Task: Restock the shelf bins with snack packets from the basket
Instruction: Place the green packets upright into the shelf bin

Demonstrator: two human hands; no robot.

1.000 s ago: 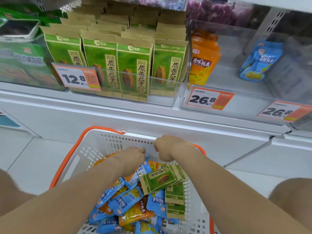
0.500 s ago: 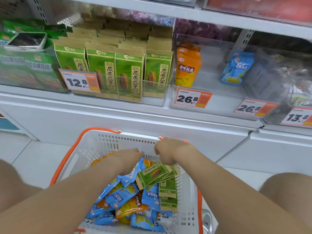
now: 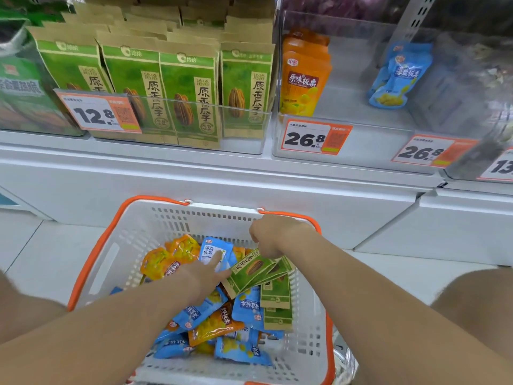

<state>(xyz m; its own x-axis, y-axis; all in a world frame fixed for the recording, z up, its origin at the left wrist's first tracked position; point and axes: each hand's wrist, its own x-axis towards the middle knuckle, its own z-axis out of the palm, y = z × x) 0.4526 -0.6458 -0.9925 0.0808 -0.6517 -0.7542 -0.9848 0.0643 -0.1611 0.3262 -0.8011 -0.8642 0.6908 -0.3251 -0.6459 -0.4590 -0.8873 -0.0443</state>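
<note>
In the white basket (image 3: pixel 111 245) below the shelf bins (image 3: pixel 249 145), my right hand (image 3: pixel 274 234) pinches the top end of a fan of green packets (image 3: pixel 255 270), fingers curled tight over them. My left hand (image 3: pixel 202 276) lays a straight index finger on a blue packet (image 3: pixel 213 250) atop the heap. Whether its other fingers grip, I cannot tell.

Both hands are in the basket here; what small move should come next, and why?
Probably lift the fan of green paper seed packets out of the white plastic basket: the right hand pinches them, and matching packets stand in the clear shelf bin above.
</note>
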